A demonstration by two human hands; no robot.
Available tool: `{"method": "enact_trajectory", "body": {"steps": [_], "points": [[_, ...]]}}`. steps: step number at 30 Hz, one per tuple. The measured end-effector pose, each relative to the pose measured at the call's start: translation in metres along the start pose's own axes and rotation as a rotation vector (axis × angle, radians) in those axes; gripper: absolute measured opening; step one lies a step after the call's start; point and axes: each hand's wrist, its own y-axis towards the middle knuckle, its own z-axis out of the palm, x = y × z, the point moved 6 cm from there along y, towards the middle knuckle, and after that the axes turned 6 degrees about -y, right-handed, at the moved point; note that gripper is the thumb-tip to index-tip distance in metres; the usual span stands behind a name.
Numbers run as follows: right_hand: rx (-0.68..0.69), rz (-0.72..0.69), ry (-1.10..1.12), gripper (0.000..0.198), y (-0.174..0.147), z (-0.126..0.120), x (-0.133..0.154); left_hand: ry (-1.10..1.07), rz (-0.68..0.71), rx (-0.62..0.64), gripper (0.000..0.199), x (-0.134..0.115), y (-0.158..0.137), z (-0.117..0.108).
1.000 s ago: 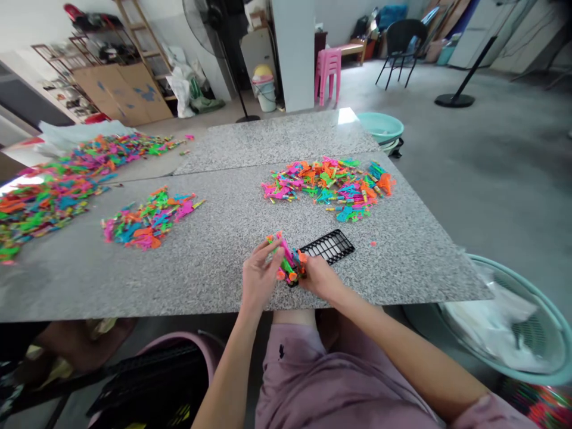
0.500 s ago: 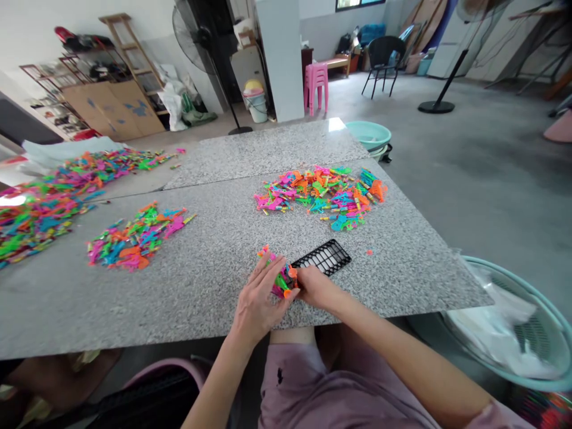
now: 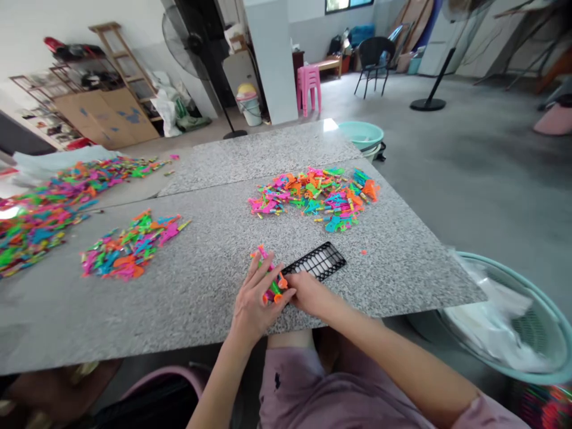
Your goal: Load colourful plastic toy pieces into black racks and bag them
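My left hand (image 3: 255, 301) curls over a small bunch of bright plastic pieces (image 3: 276, 288) in green, orange and pink, its fingers along the top and thumb at the near side. Right against that bunch is my right hand (image 3: 309, 294), its fingers bent closed; what their tips grip is hidden. A black openwork plastic tray (image 3: 329, 261) with rows of slots lies flat on the speckled table, its left end running behind my right hand.
Beyond the tray lies a pile of similar colourful pieces (image 3: 342, 199). A smaller pile (image 3: 134, 247) is at left, with a large heap (image 3: 33, 220) farther left. A green basket (image 3: 552, 310) holding plastic bags stands beside the table's right edge.
The whole view has shifted slightly. Both hands stay together at the tray's left end, and the pieces under my left hand sit a little differently between its fingers.
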Motion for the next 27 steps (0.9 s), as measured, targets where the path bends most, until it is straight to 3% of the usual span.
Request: {"method": "enact_trajectory", "body": {"steps": [5, 9, 12, 14, 15, 18, 20, 24, 27], "points": [[-0.026, 0.027, -0.166, 0.017, 0.003, 0.002, 0.003, -0.021, -0.03, -0.03, 0.052, -0.001, -0.005, 0.003], [-0.104, -0.013, -0.15, 0.022, 0.0, 0.008, 0.007, -0.015, -0.02, -0.006, 0.048, 0.001, -0.003, 0.002], [-0.031, -0.149, -0.098, 0.026, 0.001, 0.002, -0.002, -0.021, 0.022, 0.006, 0.037, 0.005, -0.003, -0.002], [-0.04, -0.226, -0.109, 0.032, 0.006, -0.02, -0.02, -0.021, 0.045, 0.001, 0.032, 0.007, -0.004, -0.004], [-0.115, -0.19, -0.156, 0.035, 0.012, -0.038, -0.036, -0.019, 0.054, -0.006, 0.031, 0.008, -0.005, -0.005], [-0.442, 0.118, -0.445, 0.039, 0.03, -0.097, -0.089, -0.013, 0.06, -0.04, 0.031, 0.008, -0.006, -0.002], [-0.465, 0.19, -0.65, 0.039, 0.046, -0.114, -0.106, -0.014, 0.042, -0.069, 0.028, 0.007, -0.004, -0.001], [-0.293, 0.016, -0.875, 0.028, 0.063, -0.104, -0.095, -0.001, 0.046, -0.063, 0.022, 0.007, 0.0, -0.004], [-0.301, -0.263, -0.87, 0.024, 0.039, -0.087, -0.074, 0.007, 0.064, 0.004, 0.023, 0.009, -0.002, -0.009]]}}
